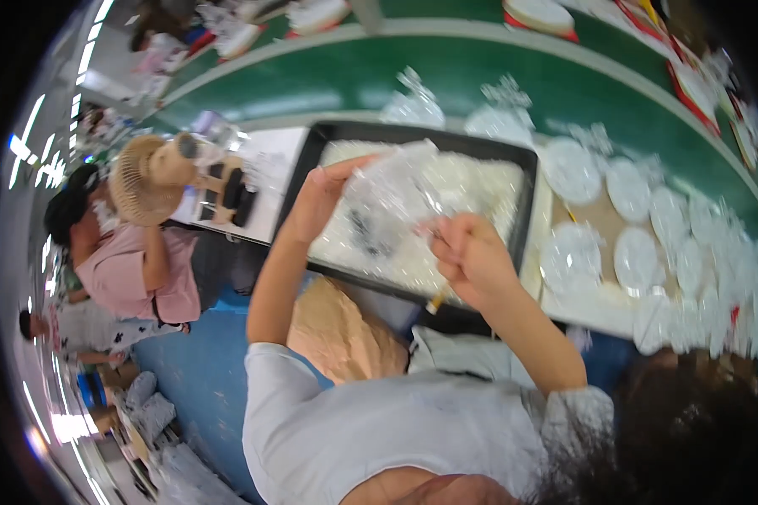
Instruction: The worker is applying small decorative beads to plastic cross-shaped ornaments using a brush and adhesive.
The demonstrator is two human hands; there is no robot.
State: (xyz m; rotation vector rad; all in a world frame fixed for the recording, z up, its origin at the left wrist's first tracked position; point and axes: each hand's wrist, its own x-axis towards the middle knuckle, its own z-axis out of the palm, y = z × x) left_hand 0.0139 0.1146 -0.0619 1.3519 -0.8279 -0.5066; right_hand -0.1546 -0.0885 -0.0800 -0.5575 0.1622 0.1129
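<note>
A clear plastic bag (387, 189), dark marks showing at its lower part, is held above the middle of a black-rimmed tray (310, 156) of white granular material (488, 181), a little toward 10 o'clock from the tray's centre. The left hand (318, 202) meets the bag at its 10 o'clock side, fingers stretched along the film; the thumb is hidden, so how firmly it grips cannot be told. From 4 o'clock, the right hand (472, 257), fingers curled and bunched, appears to pinch the bag's edge between fingertips.

Thin film like this likely slips and clings to itself, so handling it well calls for a light pinch on one layer, the left hand steadying the opposite side, and the bag kept over the tray so that stray grains drop back inside.

Beyond the rim, rounded white packages (573, 172) in clear wrap crowd the worktop (531, 282) at 3 o'clock, with more at 12 and 1. A crumpled brown paper bag (337, 332) sits at 7 o'clock; a co-worker in pink (135, 273) is at 9.
</note>
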